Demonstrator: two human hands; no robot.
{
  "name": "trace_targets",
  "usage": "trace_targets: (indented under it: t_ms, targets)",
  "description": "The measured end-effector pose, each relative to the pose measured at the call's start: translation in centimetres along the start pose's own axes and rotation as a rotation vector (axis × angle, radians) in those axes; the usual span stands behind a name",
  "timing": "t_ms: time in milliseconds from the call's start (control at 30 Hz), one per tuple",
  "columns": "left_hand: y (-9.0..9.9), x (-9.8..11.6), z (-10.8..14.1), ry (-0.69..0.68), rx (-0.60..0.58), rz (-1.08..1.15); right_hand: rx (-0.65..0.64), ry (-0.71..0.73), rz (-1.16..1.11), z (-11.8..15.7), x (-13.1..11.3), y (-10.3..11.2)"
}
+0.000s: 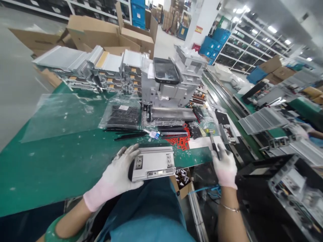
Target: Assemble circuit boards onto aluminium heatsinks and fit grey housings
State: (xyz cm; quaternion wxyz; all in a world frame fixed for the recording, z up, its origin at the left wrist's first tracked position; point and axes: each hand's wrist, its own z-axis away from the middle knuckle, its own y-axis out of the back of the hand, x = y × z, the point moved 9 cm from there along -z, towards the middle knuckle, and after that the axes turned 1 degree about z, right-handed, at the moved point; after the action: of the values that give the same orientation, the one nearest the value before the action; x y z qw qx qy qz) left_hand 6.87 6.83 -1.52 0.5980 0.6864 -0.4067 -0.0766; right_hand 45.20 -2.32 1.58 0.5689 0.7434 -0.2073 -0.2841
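My left hand (118, 173), in a white glove, is closed around the left end of a flat silver metal housing (154, 163) at the front edge of the green table. The housing has small dark fittings at both ends and a row of ports along its near side. My right hand (224, 164), also gloved, grips the dark handle of a small hammer (212, 137) with a yellowish head, right of the housing. Red plastic frames (183, 141) and black strips (130, 135) lie beyond the housing.
Stacked metal heatsinks (111, 67) and a device with a black-framed screen (166, 70) line the back of the green table (63, 161). A black machine housing (264, 191) stands at right. A co-worker's gloved hand (299, 131) shows at far right.
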Motion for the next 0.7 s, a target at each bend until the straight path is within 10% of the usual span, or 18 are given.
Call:
trace_targets:
  t_ms: [200,400,567,700]
  targets:
    - [-0.2,0.5,-1.4,0.052,-0.002,0.016,-0.172,-0.187,0.006,-1.8,4.2,-2.7]
    - [-0.3,0.5,-1.5,0.094,-0.037,0.066,-0.107,-0.096,-0.238,-1.9,2.7,0.9]
    - [-0.5,0.4,-1.5,0.092,-0.047,0.052,0.028,0.113,-0.987,7.3,-1.5,2.9]
    - [-0.5,0.4,-1.4,0.1,-0.06,0.05,-0.416,0.33,-0.942,14.2,-6.7,-2.1]
